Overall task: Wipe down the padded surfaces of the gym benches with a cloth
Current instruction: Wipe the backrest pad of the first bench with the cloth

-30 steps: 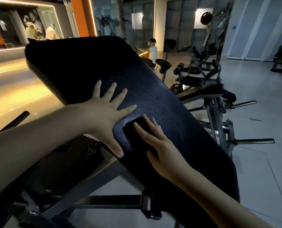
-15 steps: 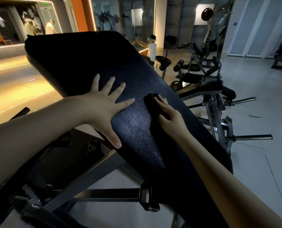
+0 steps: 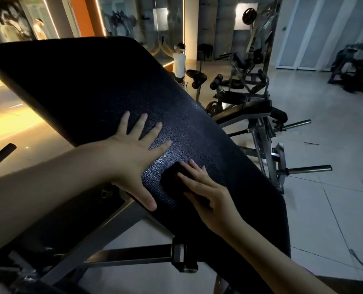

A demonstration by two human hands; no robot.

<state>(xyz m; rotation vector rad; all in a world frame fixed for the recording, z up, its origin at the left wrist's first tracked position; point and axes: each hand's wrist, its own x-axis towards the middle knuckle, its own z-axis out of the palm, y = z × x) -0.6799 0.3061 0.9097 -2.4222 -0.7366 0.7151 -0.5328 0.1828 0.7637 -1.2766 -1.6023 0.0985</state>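
Near the left edge of the inclined bench pad point(image 3: 104, 85), the dark cloth point(image 3: 171, 177) is pressed under straight fingers of the right hand point(image 3: 208, 194); the left hand point(image 3: 131, 158) is laid flat, fingers spread, beside it. Ungripped, the cloth may be left behind mid-stroke.

Left grip point(image 3: 131, 158) lies flat, fingers spread, on the tilted black pad point(image 3: 104, 85); right grip point(image 3: 206, 194) presses a dark cloth point(image 3: 170, 177) beside it.

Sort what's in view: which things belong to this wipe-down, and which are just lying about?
In the job: bench pad; dark cloth under the right hand; left hand flat on the pad.
Lying about: neighbouring machine; weight plate; person in the background.
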